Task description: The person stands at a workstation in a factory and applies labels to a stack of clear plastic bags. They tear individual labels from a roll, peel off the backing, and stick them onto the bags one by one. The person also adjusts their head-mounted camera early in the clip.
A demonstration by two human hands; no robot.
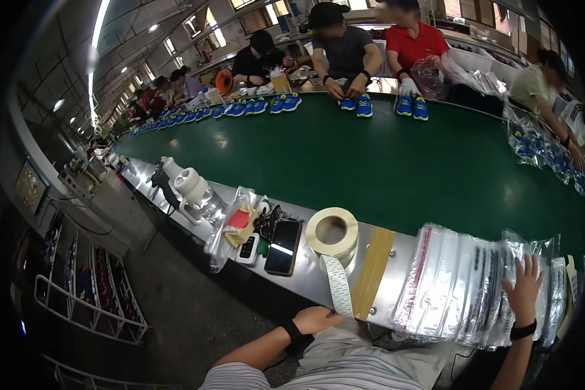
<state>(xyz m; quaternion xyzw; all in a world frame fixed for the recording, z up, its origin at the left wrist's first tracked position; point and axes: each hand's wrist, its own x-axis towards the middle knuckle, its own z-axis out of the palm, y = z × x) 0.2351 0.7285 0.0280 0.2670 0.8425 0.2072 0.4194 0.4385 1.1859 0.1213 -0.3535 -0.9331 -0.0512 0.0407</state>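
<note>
My left hand (315,320) is at the near edge of the bench, fingers closed at the lower end of a white printed sticker strip (337,286). That strip runs down from a thick sticker roll (332,235) lying on the bench. My right hand (525,289) is spread flat over the right part of a fanned stack of clear plastic bags (445,286), fingers apart. Between the roll and the bags, brown tape (374,273) covers a band of the metal bench top.
A dark phone (283,247), a small white device (247,249) and a clear jug (201,195) stand left of the roll. Beyond the bench runs a green conveyor belt (292,156) with blue shoes (364,106) along its far side. Several co-workers handle shoes and plastic bags there.
</note>
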